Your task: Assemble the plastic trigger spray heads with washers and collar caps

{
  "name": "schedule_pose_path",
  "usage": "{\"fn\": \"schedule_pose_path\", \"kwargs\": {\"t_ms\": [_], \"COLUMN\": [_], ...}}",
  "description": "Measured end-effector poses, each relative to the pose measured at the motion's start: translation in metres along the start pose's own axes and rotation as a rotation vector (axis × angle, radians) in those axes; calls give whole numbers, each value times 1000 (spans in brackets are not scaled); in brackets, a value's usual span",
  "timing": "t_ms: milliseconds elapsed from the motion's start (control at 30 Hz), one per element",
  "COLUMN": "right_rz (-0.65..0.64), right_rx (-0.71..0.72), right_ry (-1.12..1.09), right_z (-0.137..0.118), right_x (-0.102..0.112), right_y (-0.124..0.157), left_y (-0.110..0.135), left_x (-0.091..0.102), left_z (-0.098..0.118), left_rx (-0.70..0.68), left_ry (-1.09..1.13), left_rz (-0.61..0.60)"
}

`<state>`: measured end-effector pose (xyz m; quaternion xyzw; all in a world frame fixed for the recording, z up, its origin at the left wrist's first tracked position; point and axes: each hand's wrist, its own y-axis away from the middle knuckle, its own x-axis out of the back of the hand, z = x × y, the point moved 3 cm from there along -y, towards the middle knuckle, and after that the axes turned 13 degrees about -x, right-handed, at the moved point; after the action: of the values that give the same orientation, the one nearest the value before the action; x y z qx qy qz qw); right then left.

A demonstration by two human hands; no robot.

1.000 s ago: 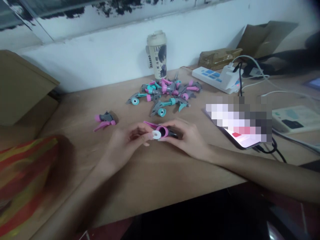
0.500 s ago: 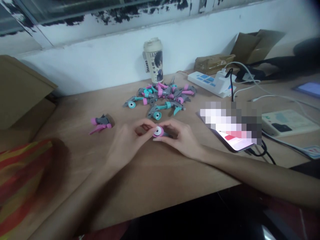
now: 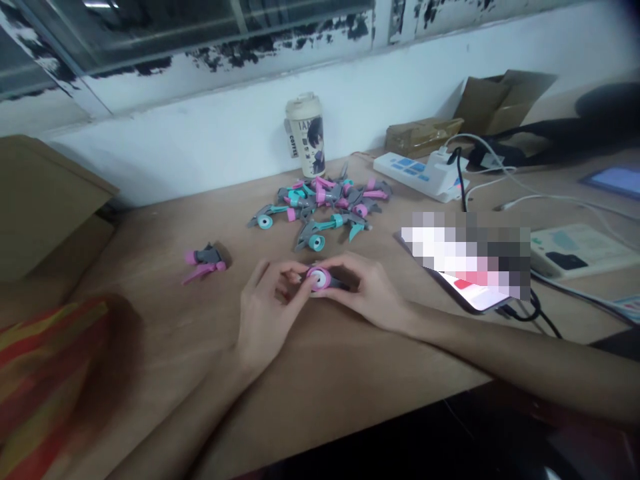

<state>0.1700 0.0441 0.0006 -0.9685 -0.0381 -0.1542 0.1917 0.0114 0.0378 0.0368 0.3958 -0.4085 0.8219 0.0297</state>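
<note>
Between my two hands is a pink and grey trigger spray head (image 3: 320,279), its round collar with the white inner disc facing me. My left hand (image 3: 273,300) is closed, thumb and fingertips pressed on the collar's left side. From the other side, my right hand (image 3: 367,287) pinches the same spray head, and its grey body runs back under those fingers. A pile of several pink, teal and grey spray heads (image 3: 325,197) lies beyond my hands. One more pink and grey spray head (image 3: 206,260) lies alone to the left.
A coffee cup (image 3: 306,137) stands against the wall behind the pile. To the right lie a lit phone (image 3: 465,283), a white power strip (image 3: 420,173) with cables, and a pale box-shaped device (image 3: 583,250). Cardboard (image 3: 45,200) and a red-yellow striped cloth (image 3: 55,373) occupy the left.
The whole scene sits slightly lower as the camera has tilted up. My left thumb has shifted onto the white disc; both hands still hold the spray head.
</note>
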Motion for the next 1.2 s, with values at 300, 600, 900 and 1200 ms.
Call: {"fn": "schedule_pose_path", "kwargs": {"t_ms": [300,600,900,1200], "right_rz": [60,52,53,73], "right_rx": [47,65,75,109], "right_ry": [174,209,238,286], "right_z": [-6,-7,-4,-7], "right_x": [2,1,1,-1], "right_y": [1,4,4,9], "left_y": [1,-4,-1,3], "left_x": [-5,-1,-4,-6], "left_z": [-1,4,1,3], "left_rx": [-80,-98,-17,93], "left_ry": [21,71,58,-59], "left_rz": [-109,-162,-255,-324]}}
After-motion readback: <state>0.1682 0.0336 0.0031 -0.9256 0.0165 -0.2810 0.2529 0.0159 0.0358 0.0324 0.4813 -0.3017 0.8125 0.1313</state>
